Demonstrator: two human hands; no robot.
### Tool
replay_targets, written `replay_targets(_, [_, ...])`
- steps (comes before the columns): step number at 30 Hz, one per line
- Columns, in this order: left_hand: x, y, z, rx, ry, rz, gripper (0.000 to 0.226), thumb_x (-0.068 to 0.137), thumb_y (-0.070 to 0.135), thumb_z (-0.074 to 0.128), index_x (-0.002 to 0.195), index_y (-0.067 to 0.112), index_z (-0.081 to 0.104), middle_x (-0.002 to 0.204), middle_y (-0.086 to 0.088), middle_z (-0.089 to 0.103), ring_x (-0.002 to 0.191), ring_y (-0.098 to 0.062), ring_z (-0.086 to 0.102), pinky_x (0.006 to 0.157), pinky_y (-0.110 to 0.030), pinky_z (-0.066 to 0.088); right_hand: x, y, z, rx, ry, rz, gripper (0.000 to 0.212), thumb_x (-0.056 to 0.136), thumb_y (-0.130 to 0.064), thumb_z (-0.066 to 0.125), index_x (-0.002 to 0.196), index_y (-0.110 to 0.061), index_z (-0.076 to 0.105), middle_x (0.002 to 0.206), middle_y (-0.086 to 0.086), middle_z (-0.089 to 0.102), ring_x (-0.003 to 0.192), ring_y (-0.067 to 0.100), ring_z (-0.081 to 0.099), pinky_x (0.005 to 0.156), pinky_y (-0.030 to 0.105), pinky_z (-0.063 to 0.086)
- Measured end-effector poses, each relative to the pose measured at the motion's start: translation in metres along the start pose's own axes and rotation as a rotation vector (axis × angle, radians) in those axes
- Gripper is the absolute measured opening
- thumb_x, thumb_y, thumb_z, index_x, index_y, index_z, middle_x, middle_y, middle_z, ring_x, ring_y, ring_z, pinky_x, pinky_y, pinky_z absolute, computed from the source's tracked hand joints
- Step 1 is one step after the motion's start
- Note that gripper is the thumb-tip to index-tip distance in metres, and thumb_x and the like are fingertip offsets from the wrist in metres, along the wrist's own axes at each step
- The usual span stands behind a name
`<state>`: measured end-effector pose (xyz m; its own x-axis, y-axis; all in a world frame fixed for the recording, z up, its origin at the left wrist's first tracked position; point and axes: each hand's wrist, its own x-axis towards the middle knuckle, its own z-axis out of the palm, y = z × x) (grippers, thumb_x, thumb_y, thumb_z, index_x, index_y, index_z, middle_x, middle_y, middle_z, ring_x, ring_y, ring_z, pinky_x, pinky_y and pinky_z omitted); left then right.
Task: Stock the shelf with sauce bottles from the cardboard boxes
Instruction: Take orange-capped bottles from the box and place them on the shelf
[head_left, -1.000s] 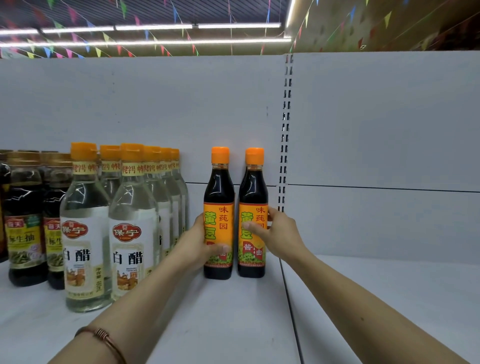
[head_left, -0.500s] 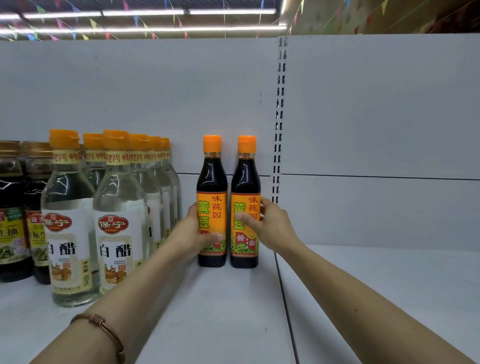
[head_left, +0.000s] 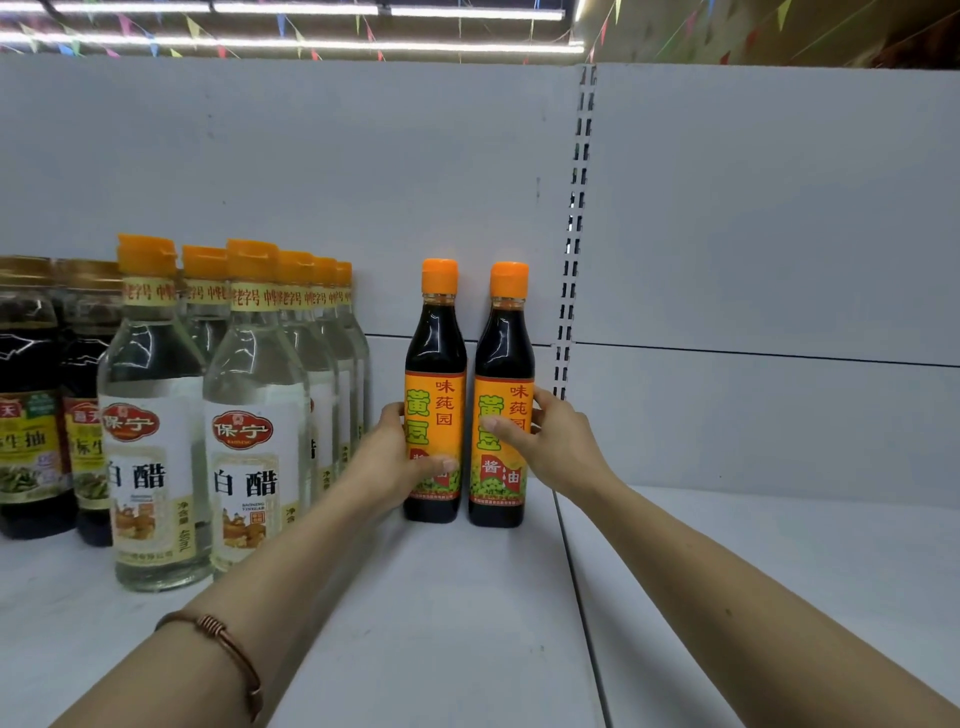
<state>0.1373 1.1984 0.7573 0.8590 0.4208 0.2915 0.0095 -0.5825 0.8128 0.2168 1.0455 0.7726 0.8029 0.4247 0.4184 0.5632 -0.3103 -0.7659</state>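
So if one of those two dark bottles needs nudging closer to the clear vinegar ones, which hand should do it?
Probably the left hand. It grips the left soy sauce bottle, the one nearer the vinegar bottles, across a bare gap of shelf. The right hand holds the farther bottle.

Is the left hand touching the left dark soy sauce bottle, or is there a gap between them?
Touching. The head view shows the left hand wrapped around the left soy sauce bottle, thumb across its orange label.

White back panels (head_left: 260, 182) w/ slotted upright (head_left: 576, 234); fluorescent tubes (head_left: 291, 44), coloured bunting (head_left: 192, 23) overhead.
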Motion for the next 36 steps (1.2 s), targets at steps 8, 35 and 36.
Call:
replay_targets(8, [-0.006, 0.004, -0.001, 0.088, 0.006, -0.03, 0.082, 0.084, 0.023, 0.072, 0.146, 0.012, 0.02, 0.135, -0.009, 0.055, 0.12, -0.025, 0.055, 0.096, -0.037, 0.045, -0.003, -0.004, 0.005, -0.049, 0.024, 0.035, 0.044, 0.088, -0.039, 0.066, 0.126, -0.019, 0.054, 0.114, -0.003, 0.067, 0.1, 0.015, 0.066, 0.085, 0.031, 0.053])
replay_targets(35, [-0.341, 0.062, -0.012, 0.033, 0.482, -0.034, 0.018, 0.091, 0.005, 0.061, 0.096, 0.022, 0.065, 0.095, 0.01, 0.07, 0.087, -0.008, 0.065, 0.069, -0.013, 0.05, -0.227, -0.097, -0.058, 0.112, -0.632, -0.426, 0.036, 0.088, -0.056, 0.056, 0.107, -0.027, 0.066, 0.103, -0.018, 0.066, 0.093, -0.009, 0.06, 0.069, 0.009, 0.046])
replay_targets(36, [-0.357, 0.061, -0.02, 0.058, 0.488, -0.074, 0.016, 0.092, 0.007, 0.06, 0.1, 0.02, 0.065, 0.097, 0.007, 0.069, 0.089, -0.008, 0.065, 0.071, -0.011, 0.05, -0.238, -0.104, -0.05, 0.126, -0.671, -0.45, 0.033, 0.089, -0.056, 0.055, 0.104, -0.028, 0.065, 0.1, -0.019, 0.066, 0.091, -0.013, 0.059, 0.066, 0.007, 0.046])
